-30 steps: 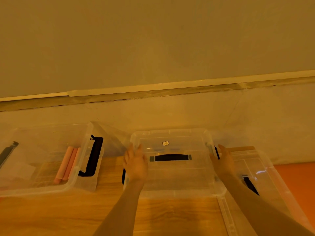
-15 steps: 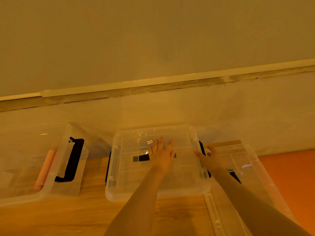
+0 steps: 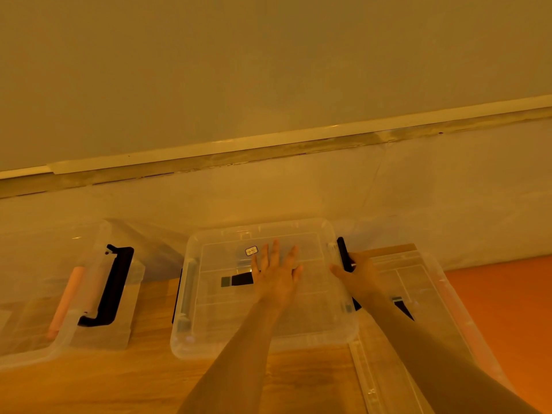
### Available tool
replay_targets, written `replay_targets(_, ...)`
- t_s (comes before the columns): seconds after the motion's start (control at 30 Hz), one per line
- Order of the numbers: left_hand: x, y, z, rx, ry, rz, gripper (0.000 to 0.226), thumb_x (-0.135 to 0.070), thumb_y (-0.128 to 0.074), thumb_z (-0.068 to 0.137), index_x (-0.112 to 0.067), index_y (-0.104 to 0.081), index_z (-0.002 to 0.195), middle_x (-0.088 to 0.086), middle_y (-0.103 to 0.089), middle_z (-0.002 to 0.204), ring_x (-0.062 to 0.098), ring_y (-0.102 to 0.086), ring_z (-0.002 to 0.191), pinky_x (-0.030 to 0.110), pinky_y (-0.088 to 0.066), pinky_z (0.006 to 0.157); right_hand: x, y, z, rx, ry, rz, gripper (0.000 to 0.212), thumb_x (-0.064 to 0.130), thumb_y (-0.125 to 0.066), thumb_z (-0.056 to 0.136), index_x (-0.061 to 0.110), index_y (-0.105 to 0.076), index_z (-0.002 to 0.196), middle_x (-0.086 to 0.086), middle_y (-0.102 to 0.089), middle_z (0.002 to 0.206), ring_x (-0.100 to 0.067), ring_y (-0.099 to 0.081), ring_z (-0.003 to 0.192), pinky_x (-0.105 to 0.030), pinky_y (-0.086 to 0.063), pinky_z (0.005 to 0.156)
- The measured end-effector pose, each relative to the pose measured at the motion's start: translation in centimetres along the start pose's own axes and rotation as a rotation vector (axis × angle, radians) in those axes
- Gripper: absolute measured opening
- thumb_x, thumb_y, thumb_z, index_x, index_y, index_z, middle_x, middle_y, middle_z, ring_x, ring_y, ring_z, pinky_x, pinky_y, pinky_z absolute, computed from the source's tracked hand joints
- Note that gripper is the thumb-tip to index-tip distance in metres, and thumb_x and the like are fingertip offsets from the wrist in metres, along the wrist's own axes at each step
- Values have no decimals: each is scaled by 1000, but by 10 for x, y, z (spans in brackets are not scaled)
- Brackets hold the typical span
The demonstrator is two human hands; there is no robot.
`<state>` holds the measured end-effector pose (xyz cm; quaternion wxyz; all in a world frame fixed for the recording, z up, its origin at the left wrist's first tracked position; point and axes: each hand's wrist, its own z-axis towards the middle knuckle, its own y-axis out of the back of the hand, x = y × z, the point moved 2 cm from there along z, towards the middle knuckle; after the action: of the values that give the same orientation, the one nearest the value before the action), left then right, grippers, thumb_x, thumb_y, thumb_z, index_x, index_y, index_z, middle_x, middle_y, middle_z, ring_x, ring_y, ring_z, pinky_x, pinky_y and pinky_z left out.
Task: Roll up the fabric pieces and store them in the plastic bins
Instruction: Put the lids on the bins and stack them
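Storage looked well along: your left hand [image 3: 277, 273] lay flat, fingers spread, on the middle bin's lid [image 3: 263, 282], your right hand [image 3: 355, 271] gripped its black side latch [image 3: 343, 253], and a rolled fabric [image 3: 64, 303] sat in the left bin [image 3: 98, 294].

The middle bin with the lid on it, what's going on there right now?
A person is closing the middle bin. The left hand lies flat on its clear lid, fingers spread, while the right hand grips the black latch on the bin's right side. The open bin on the left holds a pink fabric roll.
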<state>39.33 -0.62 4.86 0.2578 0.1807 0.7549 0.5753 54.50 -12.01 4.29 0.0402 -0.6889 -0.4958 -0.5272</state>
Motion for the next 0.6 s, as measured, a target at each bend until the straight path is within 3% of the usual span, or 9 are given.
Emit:
replay_targets(0.17,-1,-1,0,3,8,33,73,-65,9,80,-44,-9,148,1,6,160,26,10,146,48,8,115,17,-10,-9,36,17,16,50,20,-57,94,7,-33,135,-12,-51,124,-30,-54,110,-44,-49,89)
replay_targets(0.3,1,1,1,37,8,39,53,-55,-17,98,-43,-4,148,2,10,160,26,13,146,48,9,115,23,-15,-13,-6,135,-42,57,25,-47,99,10,-21,148,-10,-40,143,-30,-45,127,-38,-41,98)
replay_targets(0.6,1,1,2,69,1,40,53,-53,-17,99,-44,2,147,3,14,159,27,16,145,48,11,115,25,-19,-13,-56,146,-133,52,29,-39,101,11,-22,147,-17,-45,140,-34,-48,124,-41,-42,95)
